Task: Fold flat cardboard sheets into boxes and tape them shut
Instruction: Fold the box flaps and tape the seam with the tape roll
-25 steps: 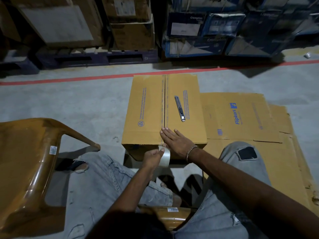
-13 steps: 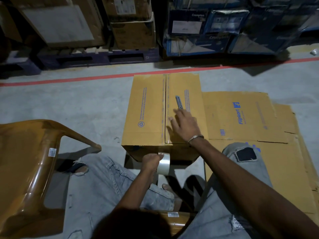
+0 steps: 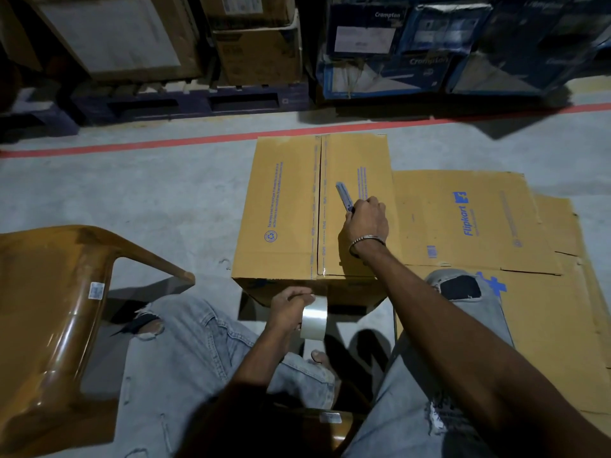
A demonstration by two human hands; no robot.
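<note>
My right hand (image 3: pixel 365 219) is curled round the near end of the slim grey-blue utility knife (image 3: pixel 343 195) lying on top of the folded brown cardboard box (image 3: pixel 284 206), prob. so I can cut the strip, b/c clear tape already runs along the centre seam to the near edge. My left hand (image 3: pixel 287 309) grips the clear packing-tape roll (image 3: pixel 314 317) just below the box's front edge, w/ thumb on the rim, I'd guess to keep the strip taut for the cut. Box flaps are closed so contents can't be seen; flat brown Flipkart sheets (image 3: pixel 469 219) wait on the floor right beside it.
</note>
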